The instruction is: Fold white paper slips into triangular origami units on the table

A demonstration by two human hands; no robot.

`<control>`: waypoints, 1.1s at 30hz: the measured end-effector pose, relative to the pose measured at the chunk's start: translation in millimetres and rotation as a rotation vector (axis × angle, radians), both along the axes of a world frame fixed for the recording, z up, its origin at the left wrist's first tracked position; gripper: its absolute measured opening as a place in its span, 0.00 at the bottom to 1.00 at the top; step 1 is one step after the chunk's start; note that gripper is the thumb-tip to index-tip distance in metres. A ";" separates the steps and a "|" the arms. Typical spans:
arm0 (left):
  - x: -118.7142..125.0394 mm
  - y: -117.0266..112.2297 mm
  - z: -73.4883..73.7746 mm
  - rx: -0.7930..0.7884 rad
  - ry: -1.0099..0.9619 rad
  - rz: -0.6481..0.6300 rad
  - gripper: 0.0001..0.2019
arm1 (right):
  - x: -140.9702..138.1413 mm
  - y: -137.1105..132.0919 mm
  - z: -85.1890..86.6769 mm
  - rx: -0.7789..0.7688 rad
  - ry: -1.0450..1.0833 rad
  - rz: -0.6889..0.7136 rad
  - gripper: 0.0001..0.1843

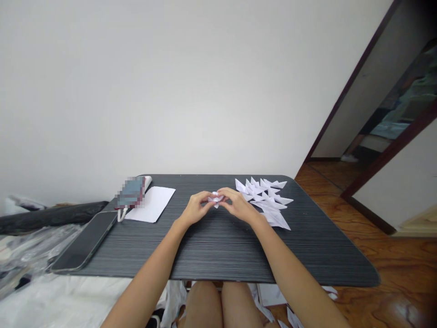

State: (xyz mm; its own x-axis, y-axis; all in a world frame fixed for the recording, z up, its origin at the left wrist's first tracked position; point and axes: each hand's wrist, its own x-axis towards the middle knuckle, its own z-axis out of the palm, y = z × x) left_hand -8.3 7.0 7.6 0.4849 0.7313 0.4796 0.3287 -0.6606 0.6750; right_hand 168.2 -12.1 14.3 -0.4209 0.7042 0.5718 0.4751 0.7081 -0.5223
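Observation:
Between my fingertips, over the middle of the dark table [218, 255], is a small piece of folded white paper [215, 198]. My left hand [199, 204] pinches it from the left with thumb and fingers. From the other side my right hand [235, 202] grips it the same way. The fingers cover part of the paper, so its full shape is hidden. Just right of my right hand lies a group of folded white paper boats [269, 196] with pointed ends, several of them overlapping.
At the left are white paper sheets [157, 202], a blurred blue-and-red item [131, 193] with a white cable [122, 214], and a phone [85, 241] by the edge. Plastic-wrapped things [44, 246] lie beyond the left edge. A white wall [205, 91] stands behind the table.

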 end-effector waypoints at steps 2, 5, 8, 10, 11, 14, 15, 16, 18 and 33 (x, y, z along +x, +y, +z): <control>-0.1 -1.1 1.5 -0.003 -0.005 -0.009 0.12 | -0.1 0.5 -0.8 -0.004 -0.001 -0.001 0.06; -0.7 -2.3 4.2 0.025 -0.001 -0.023 0.11 | -0.7 1.4 -1.7 -0.008 0.038 -0.020 0.04; -1.1 -1.3 4.4 0.056 -0.018 -0.036 0.10 | -1.4 2.4 -2.0 -0.023 0.101 -0.044 0.03; -0.9 0.8 2.9 0.048 -0.065 -0.027 0.10 | -1.8 3.1 -1.9 -0.052 0.152 -0.059 0.02; -0.6 2.0 2.0 0.029 -0.098 -0.010 0.10 | -2.0 3.4 -2.0 -0.070 0.184 -0.064 0.02; 0.4 4.5 0.7 -0.080 -0.209 0.069 0.11 | -2.5 4.5 -3.1 -0.140 0.303 -0.057 0.04; 0.8 4.7 1.0 -0.118 -0.240 0.093 0.11 | -2.7 5.0 -3.8 -0.165 0.339 -0.052 0.05; 1.4 4.5 1.5 -0.151 -0.265 0.109 0.11 | -3.0 5.4 -4.5 -0.188 0.371 -0.050 0.05; 2.6 3.3 2.7 -0.202 -0.304 0.104 0.11 | -3.6 6.0 -5.8 -0.224 0.419 -0.053 0.06; 8.5 -3.4 9.3 -0.334 -0.460 0.061 0.18 | -8.3 4.2 -3.4 -0.298 0.528 -0.035 0.14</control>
